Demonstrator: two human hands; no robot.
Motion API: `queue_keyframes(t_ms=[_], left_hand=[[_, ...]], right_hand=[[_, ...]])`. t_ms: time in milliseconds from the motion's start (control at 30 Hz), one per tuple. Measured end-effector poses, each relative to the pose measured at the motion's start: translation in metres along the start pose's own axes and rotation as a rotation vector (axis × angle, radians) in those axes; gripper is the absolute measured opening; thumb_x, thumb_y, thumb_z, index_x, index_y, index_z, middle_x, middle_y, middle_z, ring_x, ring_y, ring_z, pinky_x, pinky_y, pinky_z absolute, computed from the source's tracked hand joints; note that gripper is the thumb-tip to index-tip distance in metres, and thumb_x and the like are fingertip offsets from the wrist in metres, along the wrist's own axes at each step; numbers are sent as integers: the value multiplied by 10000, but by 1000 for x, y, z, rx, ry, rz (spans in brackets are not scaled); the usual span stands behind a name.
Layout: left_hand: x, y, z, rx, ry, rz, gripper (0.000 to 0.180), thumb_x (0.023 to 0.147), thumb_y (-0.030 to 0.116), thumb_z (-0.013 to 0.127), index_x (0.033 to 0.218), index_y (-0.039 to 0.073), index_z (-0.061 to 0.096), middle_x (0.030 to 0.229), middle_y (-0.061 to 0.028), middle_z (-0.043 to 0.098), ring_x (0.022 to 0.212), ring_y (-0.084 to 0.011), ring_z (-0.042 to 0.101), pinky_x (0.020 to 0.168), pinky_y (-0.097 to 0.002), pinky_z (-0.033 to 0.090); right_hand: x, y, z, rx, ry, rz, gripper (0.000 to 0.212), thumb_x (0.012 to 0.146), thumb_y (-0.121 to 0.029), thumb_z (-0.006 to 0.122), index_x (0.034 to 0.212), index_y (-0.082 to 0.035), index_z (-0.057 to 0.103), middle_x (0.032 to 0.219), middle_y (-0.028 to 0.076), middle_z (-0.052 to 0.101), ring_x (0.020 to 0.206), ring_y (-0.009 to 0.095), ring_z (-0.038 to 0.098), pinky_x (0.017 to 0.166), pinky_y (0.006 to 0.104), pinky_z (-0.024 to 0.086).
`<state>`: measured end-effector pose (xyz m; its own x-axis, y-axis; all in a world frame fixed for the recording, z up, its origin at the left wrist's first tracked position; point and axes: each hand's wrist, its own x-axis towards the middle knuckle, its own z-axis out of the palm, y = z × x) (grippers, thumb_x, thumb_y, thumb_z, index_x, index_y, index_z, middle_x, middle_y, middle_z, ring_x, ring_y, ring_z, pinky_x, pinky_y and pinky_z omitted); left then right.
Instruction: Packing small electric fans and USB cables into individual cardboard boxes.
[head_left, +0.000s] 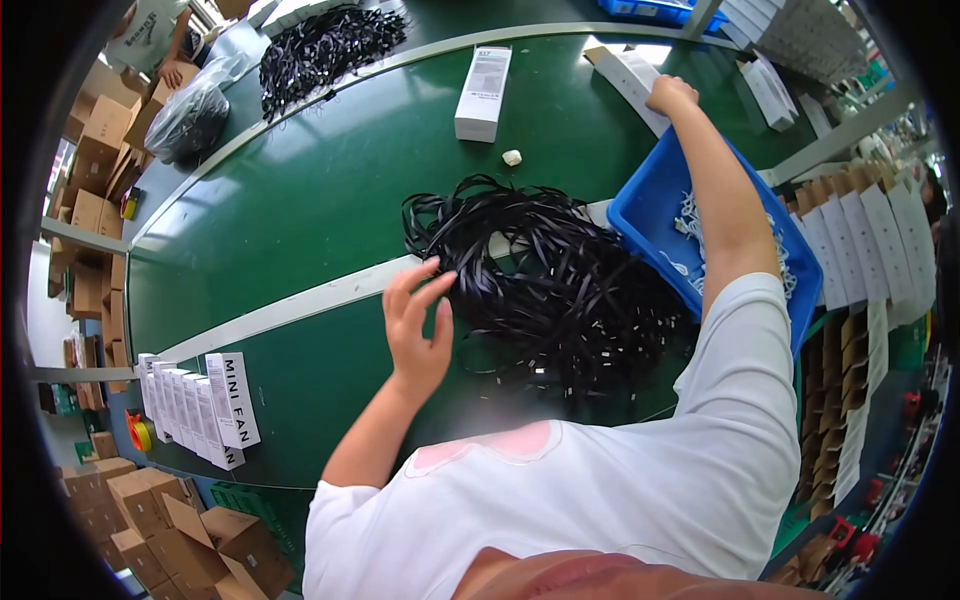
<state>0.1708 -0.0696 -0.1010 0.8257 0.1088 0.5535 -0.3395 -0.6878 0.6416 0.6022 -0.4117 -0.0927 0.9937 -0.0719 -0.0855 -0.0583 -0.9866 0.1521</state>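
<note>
Left hand [414,345] is hanging open, fingers spread and slightly bent, fingertips at the left edge of the straps [575,285]; whether they are touching cannot be told. Right hand [675,96] is curling its fingers at the right edge of a white carton [628,86] near the far side; whether it is gripping is not clear, since the back of the hand is hiding the fingertips. The carton is slanting, its upper left end showing a brown flap.

Straps are lying in a black, looped heap mid-tabletop [330,190], crossing a white strip [310,290], with small pale bits showing at the near right part. A blue tray [636,202] is standing just right of the heap, holding white cords [688,222]; the right forearm is passing over it. A white box [483,95] is lying beyond the heap, a small white lump [512,158] sitting near its closer end. More boxes [232,400] are standing in a row at the left. Another person's hand [172,75] is showing at upper left
</note>
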Motion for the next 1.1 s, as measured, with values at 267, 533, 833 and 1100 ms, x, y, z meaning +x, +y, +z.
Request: queue_keyframes(t_ms=[267,533,833,1100], left_hand=[[153,-110,41,-71,-30,-156,522,914,225,614,1378,13,503,1389,-170,530,1252,-312,515,1084,-375,385],[213,-199,40,-295,-103,-623,578,945,376,628,1317,-57,548,1254,-181,607,1094,-243,583,967,-321,445],[93,-105,-62,-314,314,-435,586,931,213,692,1399,-43,449,1214,-201,626,1058,-252,630,869,-312,521],[-108,-38,-111,-132,248,-342,673,926,-16,601,1518,21,283,1474,-161,427,1262,-293,516,1012,-449,459]], right_hand=[[-15,-130,-13,279,78,-240,795,788,-741,579,1012,3,751,959,151,738,799,306,708,744,402,569],[-37,-268,-25,1080,-263,-495,429,787,-261,777,984,108,682,814,157,692,643,222,654,547,301,550],[-236,-292,-95,1331,-95,-894,237,944,22,606,1181,25,590,833,85,578,516,137,517,538,216,490],[-392,-231,-22,1447,-323,-1187,881,769,73,729,1500,-151,290,828,31,524,712,130,545,611,236,479]])
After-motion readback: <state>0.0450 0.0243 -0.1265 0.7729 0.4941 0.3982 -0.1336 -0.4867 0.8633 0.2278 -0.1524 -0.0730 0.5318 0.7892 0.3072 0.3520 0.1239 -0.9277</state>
